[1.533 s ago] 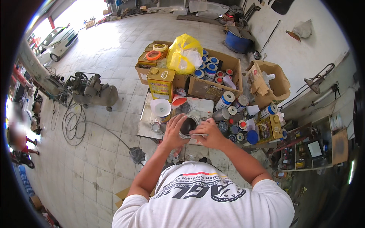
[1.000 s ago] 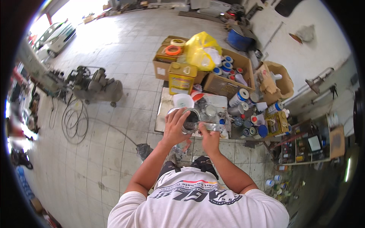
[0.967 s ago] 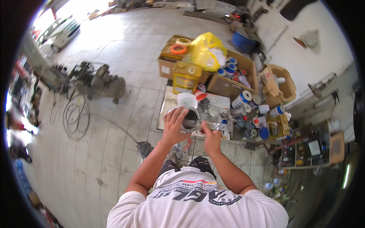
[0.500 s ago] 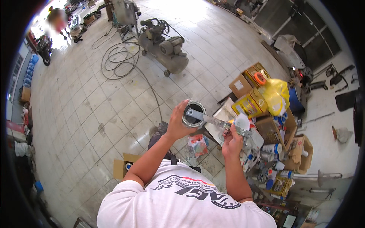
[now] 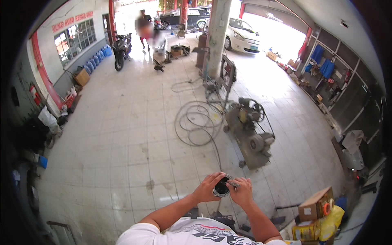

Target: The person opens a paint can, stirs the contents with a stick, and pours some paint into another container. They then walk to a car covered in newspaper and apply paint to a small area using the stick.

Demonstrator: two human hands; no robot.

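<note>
Pale square floor tiles (image 5: 122, 134) are seen across a wide, open workshop hall, lit strongly from the far side where a white car (image 5: 243, 34) is parked in the doorway. On the floor, a grey air compressor with a belt wheel (image 5: 251, 136) is placed, and a loose coil of grey hose (image 5: 196, 122) is laid just beside it on its left. A dark motorcycle (image 5: 121, 47) is stood near the left wall, and another person is seen far away near the entrance (only as a blurred figure). At the lower right, a brown cardboard box (image 5: 315, 204) and a yellow plastic container (image 5: 330, 222) are partly visible.

Close in front of the chest, a small round metal can with a dark inside (image 5: 222, 187) is held up in the air. It is wrapped from the left side by the left hand (image 5: 208, 187), whose fingers are curled around its wall, so the weight is carried by this hand. The open mouth of the can is turned upward and a little toward the camera, so its axis is nearly upright. The right hand (image 5: 241, 192) is placed touching the right rim, with the fingers pinched on a thin metal tool (image 5: 233, 184) (its exact kind cannot be told), which is laid across the rim and pointed inward. Both hands are equally near to the can, one on each side.
</note>
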